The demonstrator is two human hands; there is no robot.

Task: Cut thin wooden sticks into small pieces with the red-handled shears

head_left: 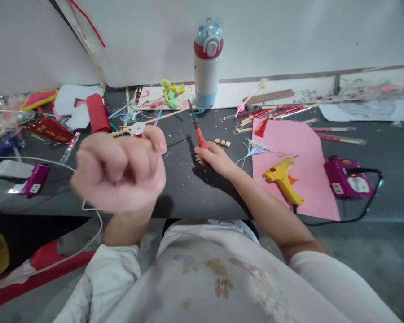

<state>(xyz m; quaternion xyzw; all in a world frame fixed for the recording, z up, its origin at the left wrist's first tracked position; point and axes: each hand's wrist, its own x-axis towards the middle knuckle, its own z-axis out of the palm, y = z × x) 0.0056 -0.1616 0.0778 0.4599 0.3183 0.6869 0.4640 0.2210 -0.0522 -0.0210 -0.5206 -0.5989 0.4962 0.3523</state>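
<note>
My left hand (121,170) is raised above the dark table (188,188), curled into a loose fist; what it holds, if anything, is hidden. My right hand (215,159) rests on the table, closed around the red handles of a pair of pliers (198,130) whose dark jaws point away from me. A few small wooden beads (222,142) lie just right of the pliers. A little cluster of beads sits under my right fingers.
A pink paper sheet (306,179) carries a yellow glue gun (284,178). A purple device (346,177) with a black cable sits at right. A white and blue bottle (207,63) stands at the back. Red sticks (272,114), a blue tassel (254,150), a red roll (97,112) and white cables (87,206) lie around.
</note>
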